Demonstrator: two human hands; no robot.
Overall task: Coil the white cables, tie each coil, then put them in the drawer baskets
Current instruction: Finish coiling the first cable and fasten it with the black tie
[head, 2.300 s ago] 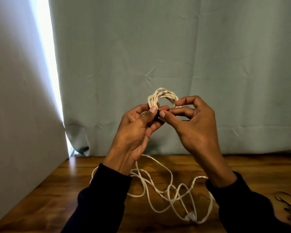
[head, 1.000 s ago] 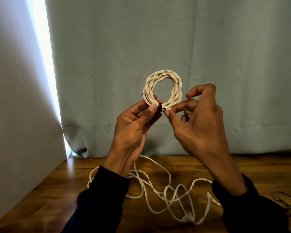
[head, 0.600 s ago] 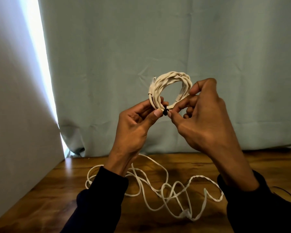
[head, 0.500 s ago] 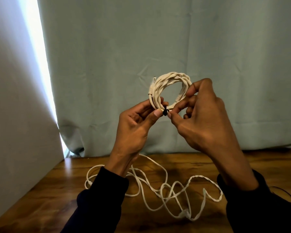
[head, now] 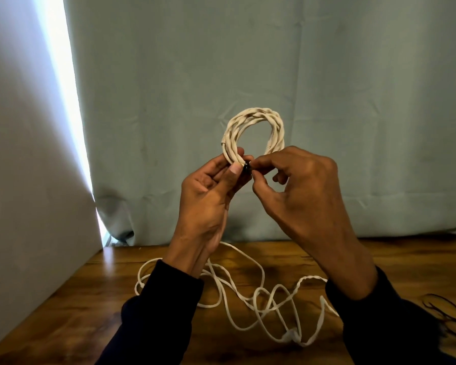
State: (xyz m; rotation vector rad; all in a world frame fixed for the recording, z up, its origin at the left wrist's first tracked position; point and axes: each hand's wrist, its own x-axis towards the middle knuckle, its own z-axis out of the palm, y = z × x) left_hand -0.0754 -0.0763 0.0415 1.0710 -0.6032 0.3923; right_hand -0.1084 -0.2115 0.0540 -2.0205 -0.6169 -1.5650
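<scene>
A coiled white cable (head: 256, 121) stands upright as a ring in front of the curtain, held up above the table. My left hand (head: 211, 191) pinches the bottom of the coil between thumb and fingers. My right hand (head: 298, 185) pinches a small black tie (head: 247, 168) wrapped around the coil at that same spot. A second white cable (head: 250, 296) lies loose and tangled on the wooden table (head: 95, 306) below my hands.
A grey-green curtain (head: 274, 61) hangs right behind the table. A pale wall panel (head: 24, 180) borders the table on the left. Thin dark ties (head: 450, 312) lie at the table's right edge.
The coil has turned from edge-on to face me as a ring. My right fingers have curled lower, closer onto the black tie. The loose cable has not moved.
</scene>
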